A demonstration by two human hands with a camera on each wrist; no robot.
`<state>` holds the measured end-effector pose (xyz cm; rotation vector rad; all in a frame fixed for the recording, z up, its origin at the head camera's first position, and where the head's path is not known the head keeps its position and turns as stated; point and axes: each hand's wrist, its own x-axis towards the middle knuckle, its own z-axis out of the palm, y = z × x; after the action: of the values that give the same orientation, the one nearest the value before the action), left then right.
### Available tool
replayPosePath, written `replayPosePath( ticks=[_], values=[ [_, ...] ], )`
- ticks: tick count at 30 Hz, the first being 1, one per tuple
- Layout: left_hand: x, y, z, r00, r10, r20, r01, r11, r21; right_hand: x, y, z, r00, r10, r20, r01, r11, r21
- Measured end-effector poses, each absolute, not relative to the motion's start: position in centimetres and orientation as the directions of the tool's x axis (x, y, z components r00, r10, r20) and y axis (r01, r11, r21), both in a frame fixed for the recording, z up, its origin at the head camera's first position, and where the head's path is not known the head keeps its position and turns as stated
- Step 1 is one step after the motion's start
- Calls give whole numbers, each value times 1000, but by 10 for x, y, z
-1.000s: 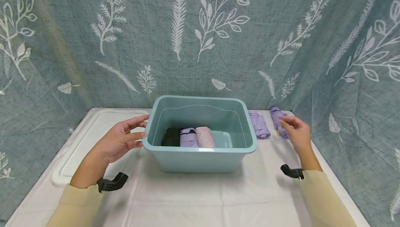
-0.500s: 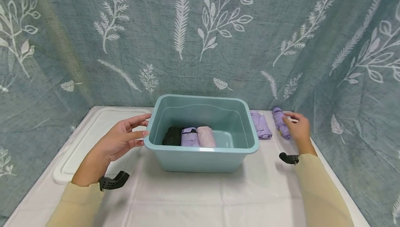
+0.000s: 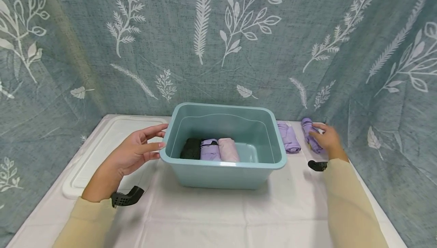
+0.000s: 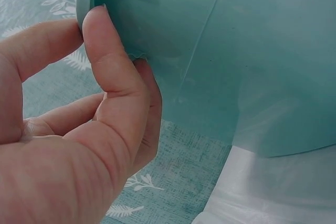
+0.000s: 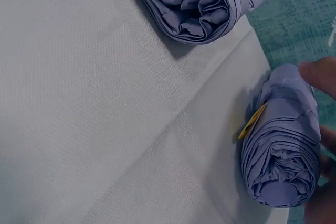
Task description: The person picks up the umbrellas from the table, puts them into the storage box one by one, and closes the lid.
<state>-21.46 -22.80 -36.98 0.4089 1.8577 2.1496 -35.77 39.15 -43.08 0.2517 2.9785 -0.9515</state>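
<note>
My left hand (image 3: 136,151) touches the left rim of a blue-green plastic bin (image 3: 222,174) in the head view. Its thumb and fingers rest against the rim's outside, as the left wrist view shows more closely. At the far right, my right hand (image 3: 328,138) is at a rolled purple folding umbrella (image 3: 308,132) with a yellow tab. In the right wrist view that umbrella (image 5: 283,140) lies on the cloth, with the thumb at one end and fingers along its side. A second purple umbrella (image 3: 289,138) lies between it and the bin.
Inside the bin lie a black roll (image 3: 191,149), a purple roll (image 3: 209,152) and a pink roll (image 3: 228,150), side by side. A white lid (image 3: 112,138) lies on the left of the white-covered table (image 3: 198,217). Patterned curtains (image 3: 164,51) stand behind and beside it.
My right hand has moved forward and closer around the far-right umbrella, which has not visibly shifted. The left hand stays at the bin's rim. The head view has turned slightly.
</note>
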Motion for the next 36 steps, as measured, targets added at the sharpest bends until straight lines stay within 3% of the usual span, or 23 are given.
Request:
replayPosePath(
  ticks=[14,26,36],
  values=[
    [-217,-228,-366,-923,384,31,-18,-125,992,-357,395,-430,-978,124,-170,199,810,-551],
    [-215,-227,-366,-927,374,37,-12,-129,992,-355,393,-443,-986,131,-107,169,780,-603],
    [-214,-229,-373,-931,363,44,-1,-121,993,-350,390,-444,-976,159,-150,218,755,-619]
  ],
)
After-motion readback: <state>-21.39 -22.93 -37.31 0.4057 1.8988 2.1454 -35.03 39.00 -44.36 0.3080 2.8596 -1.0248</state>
